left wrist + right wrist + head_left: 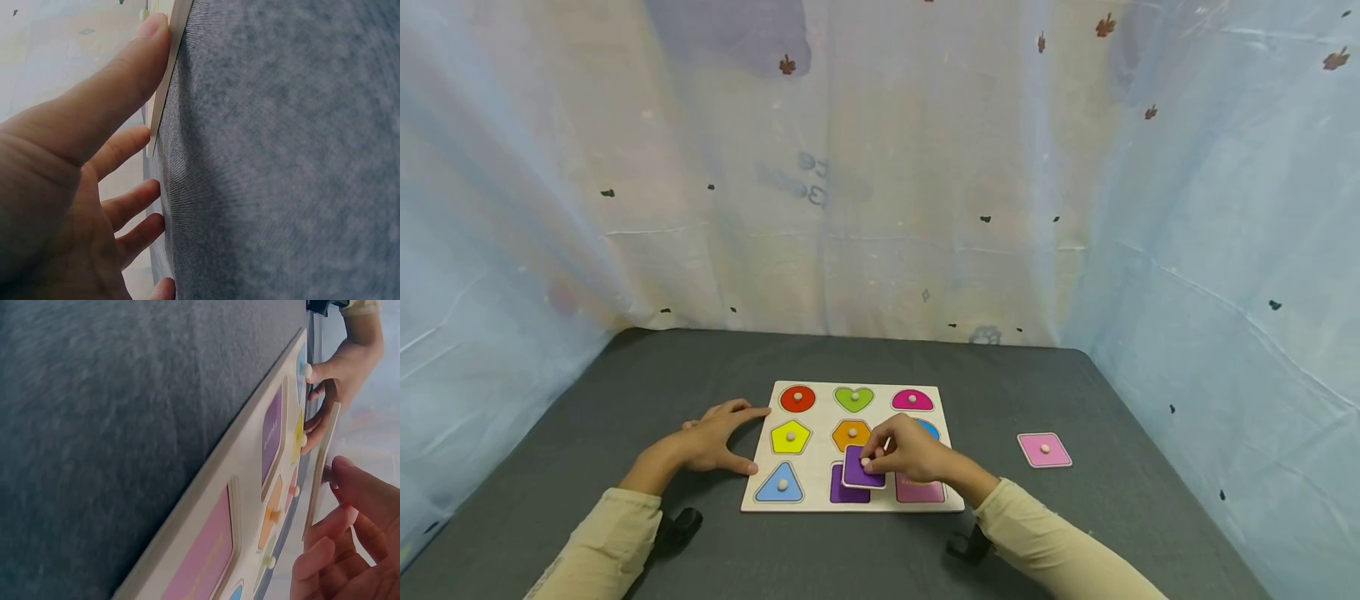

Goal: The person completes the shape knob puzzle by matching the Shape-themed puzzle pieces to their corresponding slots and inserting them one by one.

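Note:
A wooden peg puzzle board lies on the dark table. My right hand pinches the knob of a purple square piece and holds it over the board's purple recess; in the right wrist view the piece is clear of the board. My left hand rests at the board's left edge, thumb and index finger touching it, the other fingers spread. Beside the right hand is a pink recess with no piece in it. A pink piece with a knob lies on the table to the right.
Other knobbed pieces sit in the board: a red circle, green heart, magenta half-circle, yellow pentagon, orange hexagon and blue triangle. A pale patterned curtain encloses the table.

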